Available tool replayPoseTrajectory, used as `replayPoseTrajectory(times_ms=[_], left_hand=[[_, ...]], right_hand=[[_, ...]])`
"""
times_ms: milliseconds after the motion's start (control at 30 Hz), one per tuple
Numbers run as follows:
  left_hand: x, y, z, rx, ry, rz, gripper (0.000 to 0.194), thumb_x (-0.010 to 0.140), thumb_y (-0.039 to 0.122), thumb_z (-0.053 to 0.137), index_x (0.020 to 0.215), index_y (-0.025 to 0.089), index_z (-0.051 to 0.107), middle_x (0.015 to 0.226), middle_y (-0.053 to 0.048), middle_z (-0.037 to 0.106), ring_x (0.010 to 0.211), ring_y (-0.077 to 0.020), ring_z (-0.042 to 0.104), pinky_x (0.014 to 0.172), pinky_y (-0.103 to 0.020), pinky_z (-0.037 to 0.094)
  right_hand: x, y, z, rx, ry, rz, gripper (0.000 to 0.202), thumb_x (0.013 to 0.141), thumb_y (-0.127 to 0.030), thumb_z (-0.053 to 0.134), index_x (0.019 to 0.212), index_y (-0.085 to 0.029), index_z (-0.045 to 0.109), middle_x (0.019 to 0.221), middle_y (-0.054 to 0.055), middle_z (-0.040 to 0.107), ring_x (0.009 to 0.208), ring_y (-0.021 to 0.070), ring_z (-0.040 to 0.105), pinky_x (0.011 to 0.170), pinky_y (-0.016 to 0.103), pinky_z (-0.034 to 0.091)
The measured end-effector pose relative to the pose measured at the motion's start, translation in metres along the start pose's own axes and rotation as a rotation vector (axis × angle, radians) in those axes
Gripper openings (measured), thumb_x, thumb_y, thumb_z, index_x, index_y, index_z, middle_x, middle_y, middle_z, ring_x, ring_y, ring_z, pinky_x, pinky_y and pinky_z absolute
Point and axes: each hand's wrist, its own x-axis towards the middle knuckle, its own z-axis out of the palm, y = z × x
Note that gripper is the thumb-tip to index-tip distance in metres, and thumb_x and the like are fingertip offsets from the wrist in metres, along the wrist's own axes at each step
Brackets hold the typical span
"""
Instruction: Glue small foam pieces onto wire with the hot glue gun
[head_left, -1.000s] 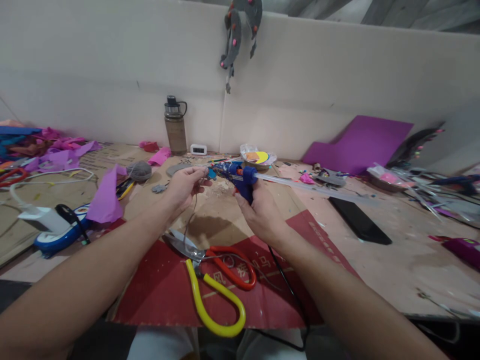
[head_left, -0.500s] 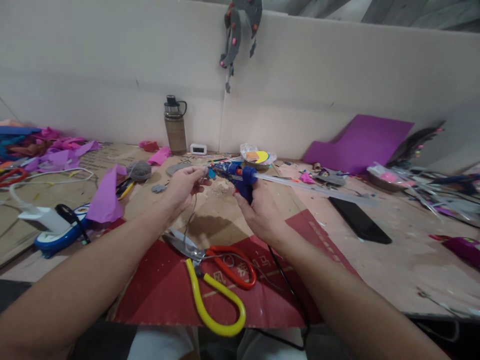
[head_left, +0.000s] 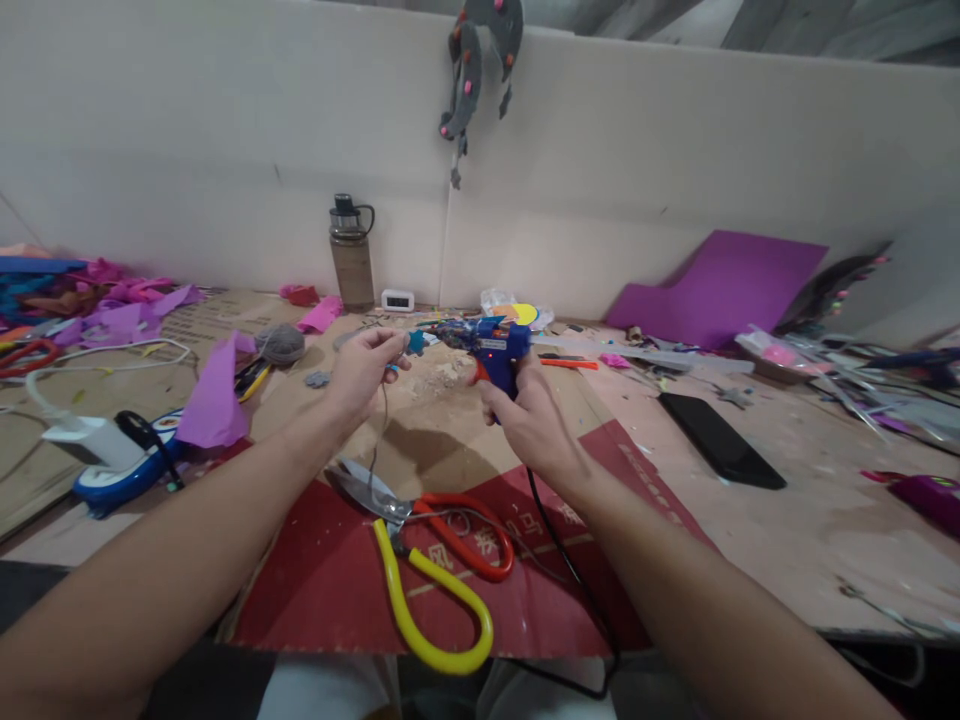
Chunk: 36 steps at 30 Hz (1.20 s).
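Observation:
My right hand (head_left: 534, 408) grips a blue glue gun (head_left: 501, 352) by its handle, and a long clear glue stick (head_left: 645, 355) sticks out of the back. Its nozzle points left, a short gap from a small blue felt piece (head_left: 415, 343). That piece is pinched between the fingertips of my left hand (head_left: 366, 368); its exact shape is hard to make out. A thin grey cord (head_left: 381, 425) hangs below the left fingers. Under both hands, scissors (head_left: 397, 510) with one red and one yellow handle lie on cardboard (head_left: 300, 590).
A bottle (head_left: 351, 255) and a small white clock (head_left: 397, 300) stand by the wall. At left are grey yarn (head_left: 280, 345), purple felt (head_left: 214, 395) and a blue-and-white power strip (head_left: 127, 485). A black phone (head_left: 720, 440) lies at right. The gun's black cable (head_left: 555, 535) runs off the front edge.
The glue gun has moved right and back from the blue felt piece, opening a gap between nozzle and felt. My left hand has shifted slightly left, still pinching the piece.

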Motion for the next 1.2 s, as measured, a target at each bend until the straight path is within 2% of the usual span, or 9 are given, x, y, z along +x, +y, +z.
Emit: replayPoseTrajectory(times_ms=[167, 400, 500, 567, 633, 767, 933, 1067, 1200], left_hand=[[-0.003, 0.003, -0.002, 0.281, 0.053, 0.24, 0.014, 0.074, 0.032, 0.068, 0.072, 0.019, 0.065, 0.064, 0.001, 0.058, 0.058, -0.0107, 0.049, 0.054, -0.023, 0.035], [-0.014, 0.009, 0.005, 0.481, 0.002, 0.389, 0.004, 0.071, 0.025, 0.067, 0.071, 0.021, 0.069, 0.071, -0.001, 0.062, 0.068, -0.0153, 0.051, 0.067, -0.027, 0.039], [-0.017, 0.013, 0.007, 0.572, 0.034, 0.481, 0.004, 0.068, 0.02, 0.07, 0.067, 0.024, 0.07, 0.074, -0.002, 0.064, 0.081, -0.0204, 0.054, 0.079, -0.031, 0.039], [-0.019, 0.015, 0.007, 0.612, 0.039, 0.529, 0.008, 0.067, 0.019, 0.071, 0.066, 0.026, 0.07, 0.078, -0.004, 0.065, 0.092, -0.024, 0.055, 0.086, -0.034, 0.038], [-0.019, 0.017, 0.006, 0.668, 0.022, 0.583, 0.009, 0.069, 0.019, 0.07, 0.068, 0.027, 0.071, 0.081, -0.004, 0.066, 0.097, -0.0255, 0.054, 0.092, -0.036, 0.036], [-0.021, 0.017, 0.004, 0.772, -0.043, 0.672, 0.009, 0.074, 0.019, 0.065, 0.075, 0.026, 0.071, 0.086, -0.005, 0.066, 0.093, -0.0233, 0.055, 0.092, -0.035, 0.038], [-0.024, 0.021, 0.004, 0.741, -0.079, 0.678, 0.008, 0.078, 0.02, 0.063, 0.079, 0.025, 0.069, 0.1, -0.005, 0.067, 0.086, -0.0189, 0.057, 0.083, -0.03, 0.044], [-0.027, 0.024, 0.007, 0.725, -0.045, 0.664, 0.006, 0.076, 0.018, 0.064, 0.076, 0.022, 0.068, 0.083, -0.003, 0.066, 0.073, -0.0157, 0.055, 0.075, -0.028, 0.044], [-0.027, 0.019, 0.011, 0.632, 0.004, 0.586, 0.003, 0.078, 0.022, 0.063, 0.077, 0.019, 0.065, 0.072, 0.0, 0.063, 0.064, -0.0122, 0.057, 0.066, -0.025, 0.045]], right_hand=[[0.012, 0.006, -0.008, 0.33, 0.054, 0.305, 0.02, 0.076, -0.026, 0.057, 0.092, -0.022, 0.046, 0.065, -0.005, 0.057, 0.049, 0.0102, 0.05, 0.049, 0.025, 0.045], [0.029, 0.044, -0.024, 0.039, -0.022, 0.617, 0.013, 0.071, -0.021, 0.062, 0.068, -0.022, 0.05, 0.053, 0.001, 0.056, 0.047, 0.0173, 0.055, 0.05, 0.033, 0.047], [0.033, 0.055, -0.037, -0.324, -0.079, 0.565, 0.021, 0.073, -0.028, 0.067, 0.061, -0.022, 0.051, 0.057, 0.008, 0.061, 0.06, 0.0253, 0.064, 0.06, 0.037, 0.048], [0.033, 0.055, -0.045, -0.609, -0.047, 0.461, 0.027, 0.073, -0.032, 0.068, 0.056, -0.022, 0.049, 0.063, 0.013, 0.063, 0.078, 0.0301, 0.067, 0.072, 0.039, 0.048], [0.032, 0.048, -0.045, -0.708, 0.023, 0.337, 0.026, 0.078, -0.034, 0.063, 0.06, -0.021, 0.049, 0.072, 0.014, 0.064, 0.088, 0.0304, 0.065, 0.08, 0.041, 0.046], [0.023, 0.017, -0.016, -0.211, 0.11, 0.124, 0.018, 0.084, -0.038, 0.053, 0.083, -0.02, 0.05, 0.088, 0.008, 0.064, 0.087, 0.0204, 0.062, 0.083, 0.038, 0.048], [0.019, -0.022, 0.035, 0.492, -0.055, 0.256, 0.037, 0.071, -0.029, 0.067, 0.095, -0.023, 0.04, 0.09, 0.001, 0.063, 0.084, 0.0134, 0.063, 0.084, 0.033, 0.05], [0.024, -0.027, 0.049, 0.59, -0.026, 0.317, 0.031, 0.074, -0.027, 0.063, 0.092, -0.024, 0.038, 0.073, -0.008, 0.051, 0.06, 0.0084, 0.053, 0.063, 0.026, 0.051], [0.024, -0.015, 0.049, 0.395, 0.083, 0.152, 0.018, 0.078, -0.027, 0.059, 0.087, -0.022, 0.045, 0.076, -0.005, 0.049, 0.061, 0.0084, 0.047, 0.054, 0.022, 0.042]])
